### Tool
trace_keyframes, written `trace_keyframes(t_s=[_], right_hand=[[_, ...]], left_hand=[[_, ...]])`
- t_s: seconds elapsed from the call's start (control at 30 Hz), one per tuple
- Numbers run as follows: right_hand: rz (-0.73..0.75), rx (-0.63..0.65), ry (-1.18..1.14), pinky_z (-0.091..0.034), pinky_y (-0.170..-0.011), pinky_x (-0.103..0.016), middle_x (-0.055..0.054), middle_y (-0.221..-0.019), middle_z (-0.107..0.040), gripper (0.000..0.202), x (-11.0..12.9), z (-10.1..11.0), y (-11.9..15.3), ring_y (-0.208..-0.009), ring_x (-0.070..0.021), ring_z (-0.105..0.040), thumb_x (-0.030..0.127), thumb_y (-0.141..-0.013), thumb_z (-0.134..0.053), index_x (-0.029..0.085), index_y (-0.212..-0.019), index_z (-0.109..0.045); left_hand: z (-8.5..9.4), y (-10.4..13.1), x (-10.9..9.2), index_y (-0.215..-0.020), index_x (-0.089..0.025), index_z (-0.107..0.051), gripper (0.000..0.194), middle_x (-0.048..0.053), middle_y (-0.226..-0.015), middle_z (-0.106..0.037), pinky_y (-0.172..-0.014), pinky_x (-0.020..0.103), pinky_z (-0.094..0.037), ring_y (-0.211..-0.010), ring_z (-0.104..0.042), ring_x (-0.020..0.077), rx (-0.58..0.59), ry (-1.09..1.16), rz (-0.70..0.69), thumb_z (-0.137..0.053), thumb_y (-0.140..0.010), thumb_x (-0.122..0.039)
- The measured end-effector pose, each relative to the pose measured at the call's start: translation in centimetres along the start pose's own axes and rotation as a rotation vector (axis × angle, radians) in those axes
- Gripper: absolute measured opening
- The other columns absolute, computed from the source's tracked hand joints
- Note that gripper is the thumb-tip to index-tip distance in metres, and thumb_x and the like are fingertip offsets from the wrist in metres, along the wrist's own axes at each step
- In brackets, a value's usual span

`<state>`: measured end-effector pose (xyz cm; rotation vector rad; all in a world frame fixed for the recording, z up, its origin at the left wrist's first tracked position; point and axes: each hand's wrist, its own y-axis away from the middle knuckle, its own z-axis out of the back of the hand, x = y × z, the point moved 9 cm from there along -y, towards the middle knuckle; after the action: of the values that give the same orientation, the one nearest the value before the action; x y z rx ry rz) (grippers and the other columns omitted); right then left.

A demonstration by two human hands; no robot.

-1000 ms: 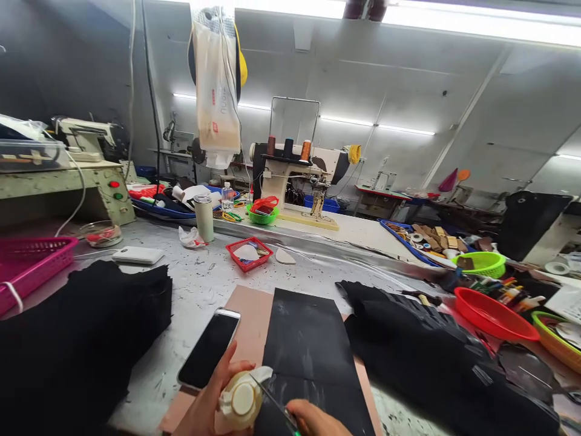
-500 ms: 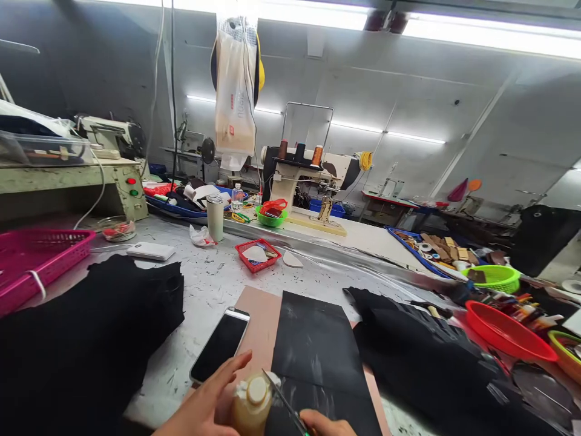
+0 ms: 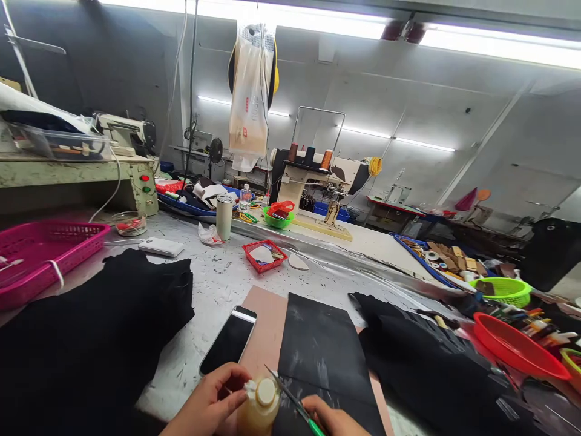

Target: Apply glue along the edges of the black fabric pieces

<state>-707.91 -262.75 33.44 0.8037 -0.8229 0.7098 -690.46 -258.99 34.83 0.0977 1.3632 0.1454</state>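
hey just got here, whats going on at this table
Someone is working on a yellowish bottle with both hands. The left hand has its fingertips at the white wrapping around the neck. The right hand grips a green-handled pointed tool, its tip near the cap, which is on. A phone and a black sheet lie just beyond.

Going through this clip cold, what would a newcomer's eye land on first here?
Probably the hands at bottom centre: the left hand has its fingers at a cream-capped bottle, and the right hand holds a pointed, green-handled tool beside it. Next, likely the pale bag hanging at upper centre-left, then the bright pink basket at the left edge.
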Motion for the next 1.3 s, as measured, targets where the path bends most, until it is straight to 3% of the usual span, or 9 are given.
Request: trace_keyframes(t_s=[0.13, 0.33, 0.43, 0.53, 0.73, 0.93, 1.17, 1.3], right_hand=[[0.054, -0.013, 0.129, -0.031, -0.058, -0.023, 0.005, -0.067, -0.04, 0.049, 2.1, 0.8, 0.2, -0.06, -0.0122, -0.034, 0.057, -0.065, -0.056, 0.021, -0.098, -0.05], [-0.001, -0.042, 0.179, -0.025, -0.048, -0.021, 0.007, -0.058, -0.036, 0.035, 2.7, 2.6, 0.7, -0.055, -0.0104, -0.034, 0.038, -0.067, -0.06, 0.021, -0.097, -0.057], [0.018, -0.04, 0.329, -0.035, -0.057, -0.021, 0.003, -0.074, -0.055, 0.045, 4.1, 4.0, 0.7, -0.066, -0.0148, -0.049, 0.04, -0.066, -0.064, 0.024, -0.108, -0.054], [0.051, 0.03, 0.546, -0.04, -0.072, -0.028, -0.003, -0.099, -0.061, 0.056, 5.9, 4.8, 0.3, -0.085, -0.0233, -0.056, 0.044, -0.062, -0.069, 0.026, -0.113, -0.054], [0.15, 0.123, 0.928, -0.042, -0.068, -0.032, -0.005, -0.091, -0.063, 0.047, 10.7, 5.2, -1.0, -0.079, -0.0255, -0.062, 0.044, -0.067, -0.063, 0.028, -0.111, -0.059], [0.234, 0.22, 1.242, -0.04, -0.059, -0.029, -0.004, -0.082, -0.065, 0.043, 14.4, 3.7, -2.3, -0.072, -0.0234, -0.062, 0.037, -0.065, -0.062, 0.029, -0.107, -0.061], [0.274, 0.283, 1.313, -0.029, -0.046, -0.025, -0.001, -0.065, -0.066, 0.034, 15.2, 2.9, -2.6, -0.057, -0.0196, -0.059, 0.03, -0.066, -0.063, 0.029, -0.1, -0.065], [0.223, 0.222, 1.221, -0.029, -0.047, -0.025, -0.001, -0.064, -0.066, 0.029, 14.0, 4.3, -1.8, -0.056, -0.0199, -0.058, 0.026, -0.066, -0.062, 0.029, -0.094, -0.067]], left_hand=[[0.1, 0.0, 0.1, -0.079, -0.018, -0.058, 0.033, 0.001, -0.075, -0.061, -0.073, 0.03, -0.043, -0.078, -0.055, 0.0189, -0.007, 0.037, -0.011, -0.059, -0.069, -0.049], [0.9, 0.2, 0.2, -0.07, -0.017, -0.055, 0.029, -0.002, -0.068, -0.055, -0.067, 0.027, -0.041, -0.07, -0.049, 0.0147, -0.059, 0.022, -0.021, -0.059, -0.07, -0.046], [0.9, 0.3, -0.4, -0.071, -0.017, -0.055, 0.026, -0.002, -0.067, -0.053, -0.064, 0.025, -0.04, -0.067, -0.047, 0.0134, -0.028, -0.008, -0.026, -0.056, -0.073, -0.043], [1.0, 0.3, -1.4, -0.072, -0.017, -0.056, 0.021, -0.002, -0.066, -0.052, -0.061, 0.024, -0.039, -0.065, -0.047, 0.013, -0.012, -0.082, -0.036, -0.053, -0.075, -0.038], [1.7, 0.4, -3.9, -0.072, -0.019, -0.061, 0.014, 0.0, -0.074, -0.059, -0.064, 0.023, -0.038, -0.071, -0.052, 0.0137, -0.02, -0.388, -0.125, -0.047, -0.072, -0.016], [1.2, 0.2, -6.2, -0.071, -0.021, -0.062, 0.019, 0.001, -0.078, -0.059, -0.068, 0.023, -0.039, -0.075, -0.052, 0.0136, 0.051, -0.571, -0.27, -0.045, -0.073, -0.012], [0.9, -0.3, -6.3, -0.072, -0.021, -0.059, 0.016, 0.001, -0.08, -0.059, -0.069, 0.023, -0.039, -0.075, -0.052, 0.0134, 0.086, -0.595, -0.277, -0.045, -0.075, -0.014], [2.8, -0.9, -5.1, -0.074, -0.02, -0.055, 0.014, 0.0, -0.08, -0.058, -0.066, 0.023, -0.04, -0.073, -0.052, 0.0132, -0.015, -0.521, -0.251, -0.042, -0.078, -0.017]])
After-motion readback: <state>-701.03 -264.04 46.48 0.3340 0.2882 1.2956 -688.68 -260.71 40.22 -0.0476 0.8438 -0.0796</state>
